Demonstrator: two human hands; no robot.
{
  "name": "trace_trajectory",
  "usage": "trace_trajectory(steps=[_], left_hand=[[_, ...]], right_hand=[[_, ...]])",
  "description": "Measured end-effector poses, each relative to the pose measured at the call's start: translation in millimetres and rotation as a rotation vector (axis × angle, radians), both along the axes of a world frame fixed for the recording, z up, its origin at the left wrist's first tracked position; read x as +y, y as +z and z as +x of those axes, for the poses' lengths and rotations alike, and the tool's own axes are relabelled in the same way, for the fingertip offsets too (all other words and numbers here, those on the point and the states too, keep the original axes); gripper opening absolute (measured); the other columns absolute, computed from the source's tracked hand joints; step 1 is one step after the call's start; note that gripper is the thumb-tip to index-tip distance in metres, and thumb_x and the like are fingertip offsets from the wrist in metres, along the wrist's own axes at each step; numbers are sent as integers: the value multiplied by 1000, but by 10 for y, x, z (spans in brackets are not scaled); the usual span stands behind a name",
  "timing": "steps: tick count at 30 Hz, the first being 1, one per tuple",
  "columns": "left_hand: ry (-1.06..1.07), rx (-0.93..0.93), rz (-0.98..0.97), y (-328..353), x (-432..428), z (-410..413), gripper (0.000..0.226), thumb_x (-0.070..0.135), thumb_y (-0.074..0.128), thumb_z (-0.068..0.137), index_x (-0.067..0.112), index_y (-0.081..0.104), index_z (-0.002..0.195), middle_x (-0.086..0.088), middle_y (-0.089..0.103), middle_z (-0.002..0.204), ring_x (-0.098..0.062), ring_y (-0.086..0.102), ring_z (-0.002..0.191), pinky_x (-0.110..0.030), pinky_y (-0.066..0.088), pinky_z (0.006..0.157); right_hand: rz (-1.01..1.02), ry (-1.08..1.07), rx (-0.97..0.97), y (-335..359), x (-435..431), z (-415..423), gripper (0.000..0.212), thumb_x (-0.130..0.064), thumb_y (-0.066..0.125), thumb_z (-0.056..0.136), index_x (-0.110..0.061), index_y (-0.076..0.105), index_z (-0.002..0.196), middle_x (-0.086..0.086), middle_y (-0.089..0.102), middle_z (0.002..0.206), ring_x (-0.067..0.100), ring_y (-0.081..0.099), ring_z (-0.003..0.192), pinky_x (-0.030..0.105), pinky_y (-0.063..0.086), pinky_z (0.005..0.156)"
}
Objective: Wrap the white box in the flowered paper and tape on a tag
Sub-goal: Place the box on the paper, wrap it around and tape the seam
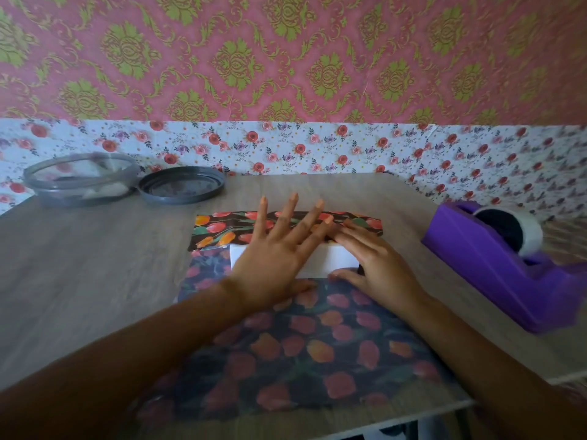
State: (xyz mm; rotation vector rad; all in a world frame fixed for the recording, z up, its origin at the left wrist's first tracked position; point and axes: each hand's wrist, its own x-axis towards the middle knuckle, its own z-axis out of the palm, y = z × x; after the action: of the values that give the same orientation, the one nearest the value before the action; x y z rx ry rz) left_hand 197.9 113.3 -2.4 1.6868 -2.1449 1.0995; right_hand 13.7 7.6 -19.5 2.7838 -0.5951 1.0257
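Table (79, 265) carries everything. We see flowered paper (301, 344) mid-table, far edge folded over white box (330, 258) sitting on it. To the right, purple tape dispenser (495, 274); far left, clear bowl (79, 182) and lid (181, 185). We mark left hand (273, 262) spread flat, pressing the fold; right hand (378, 268) flat on the box, fingers together.

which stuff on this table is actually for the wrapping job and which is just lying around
For the job:
- white rectangular box, under both hands
- dark tulip-printed wrapping paper
- purple tape dispenser
- left hand and right hand

Lying about:
- clear round plastic tub
- grey round lid
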Motion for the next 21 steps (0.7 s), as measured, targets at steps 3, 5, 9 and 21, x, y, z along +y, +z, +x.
trace_trajectory(steps=[3, 5, 9, 21], left_hand=[[93, 34, -17, -175, -37, -139, 69, 45, 36, 80, 13, 31, 141, -7, 46, 143, -46, 45, 125, -71, 31, 95], [73, 67, -35, -204, -23, -127, 71, 37, 58, 75, 14, 39, 139, -6, 52, 138, -42, 53, 118, -62, 41, 94], [60, 119, -6, -178, -19, -142, 84, 33, 81, 61, 17, 47, 136, -5, 57, 132, -37, 60, 110, -51, 47, 90], [61, 141, 43, -144, -18, -139, 85, 29, 88, 53, 16, 52, 129, -9, 63, 123, -40, 62, 104, -54, 47, 86]], right_hand=[[8, -36, -8, -11, 20, -5, 67, -35, 68, 68, -11, 54, 130, 3, 55, 135, 18, 46, 128, 28, 38, 100], [47, -23, -5, -18, 21, 2, 68, -34, 68, 70, -13, 51, 133, -3, 46, 142, 13, 37, 132, 28, 37, 100], [328, 73, -34, 5, -1, -55, 78, -24, 75, 75, -19, 36, 142, -11, 30, 148, 6, 27, 139, 19, 29, 109], [155, -209, -348, 417, 166, -972, 30, -14, 72, 77, -11, 68, 107, 1, 65, 114, 17, 58, 113, 29, 42, 100]])
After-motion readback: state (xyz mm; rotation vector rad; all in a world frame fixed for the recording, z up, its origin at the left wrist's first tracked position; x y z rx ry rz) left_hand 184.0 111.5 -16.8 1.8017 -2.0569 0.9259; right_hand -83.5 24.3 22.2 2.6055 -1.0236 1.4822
